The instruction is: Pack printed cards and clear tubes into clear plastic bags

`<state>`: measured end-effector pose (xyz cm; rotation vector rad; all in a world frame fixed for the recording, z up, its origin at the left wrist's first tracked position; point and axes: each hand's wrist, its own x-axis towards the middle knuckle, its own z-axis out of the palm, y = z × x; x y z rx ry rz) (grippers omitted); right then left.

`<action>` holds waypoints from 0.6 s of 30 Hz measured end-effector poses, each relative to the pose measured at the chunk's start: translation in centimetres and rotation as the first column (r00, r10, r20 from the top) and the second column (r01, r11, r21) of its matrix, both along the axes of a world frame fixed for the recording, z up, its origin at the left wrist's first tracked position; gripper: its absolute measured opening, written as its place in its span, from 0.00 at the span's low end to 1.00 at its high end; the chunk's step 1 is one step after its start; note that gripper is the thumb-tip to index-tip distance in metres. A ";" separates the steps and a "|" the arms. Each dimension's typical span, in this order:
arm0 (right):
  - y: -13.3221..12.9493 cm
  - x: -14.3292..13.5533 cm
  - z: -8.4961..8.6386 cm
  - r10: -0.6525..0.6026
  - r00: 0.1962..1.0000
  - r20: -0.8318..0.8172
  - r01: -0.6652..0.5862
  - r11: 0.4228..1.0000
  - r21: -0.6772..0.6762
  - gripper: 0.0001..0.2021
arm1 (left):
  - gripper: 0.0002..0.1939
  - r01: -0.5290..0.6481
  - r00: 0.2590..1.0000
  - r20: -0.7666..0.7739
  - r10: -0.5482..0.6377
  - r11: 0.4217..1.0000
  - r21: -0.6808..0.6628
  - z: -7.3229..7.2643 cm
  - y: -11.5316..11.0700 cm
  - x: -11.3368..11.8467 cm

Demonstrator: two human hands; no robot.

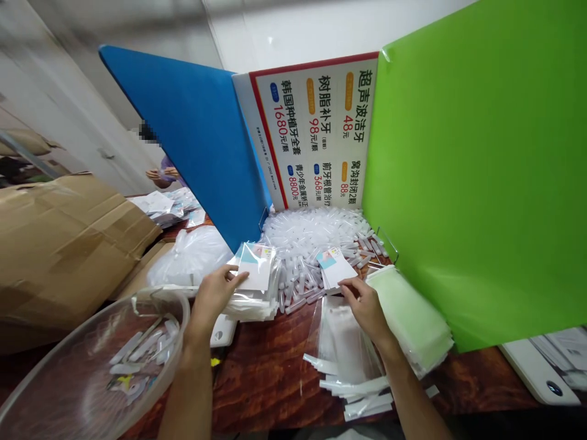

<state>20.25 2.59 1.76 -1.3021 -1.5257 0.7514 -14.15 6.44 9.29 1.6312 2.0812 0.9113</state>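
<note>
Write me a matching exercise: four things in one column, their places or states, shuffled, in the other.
1. White card
2. Small white tubes
3. Cardboard box
4. Light green stack

A. Beyond the plastic basket, at far left
B. Right of the clear bags, beside the green panel
C. At the right hand's fingertips
D. Heaped before the printed panel

Pairs: 1-C, 2-D, 3-A, 4-B

Reddish-brown wooden table [266, 373] bearing white tubes [316, 232], clear bags [351, 342], green packets [408, 318].
</note>
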 end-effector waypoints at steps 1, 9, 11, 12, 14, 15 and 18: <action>0.7 0.3 0.0 -0.051 0.989 0.138 0.045 0.998 0.046 0.11 | 0.16 0.007 0.993 -0.115 -0.006 1.000 0.005 -0.1 0.7 -0.6; 4.6 0.3 -1.1 -0.268 0.736 0.622 0.290 0.955 0.069 0.15 | 0.12 0.112 0.986 -0.158 -0.059 0.928 0.355 -2.6 -2.0 5.8; 5.1 -0.3 -1.1 -0.250 0.667 0.702 0.313 0.949 0.040 0.17 | 0.12 0.147 0.987 0.027 -0.160 0.951 0.272 -5.1 -4.7 10.1; 5.2 -0.5 -1.1 -0.236 0.628 0.742 0.324 0.946 0.027 0.19 | 0.11 0.172 0.975 0.100 -0.197 0.961 0.218 -6.7 -6.1 12.2; 5.4 -0.9 -1.0 -0.223 0.563 0.795 0.341 0.940 0.022 0.20 | 0.13 0.265 0.950 0.149 -0.275 0.961 0.084 -10.0 -8.3 15.9; 5.4 -1.0 -1.0 -0.230 0.549 0.803 0.346 0.938 0.032 0.20 | 0.17 0.286 0.947 0.145 -0.287 0.958 0.029 -11.6 -9.1 17.3; 5.3 -0.8 -1.2 -0.274 0.544 0.793 0.363 0.929 0.072 0.18 | 0.21 0.281 0.949 0.166 -0.269 0.958 -0.053 -14.5 -10.0 18.7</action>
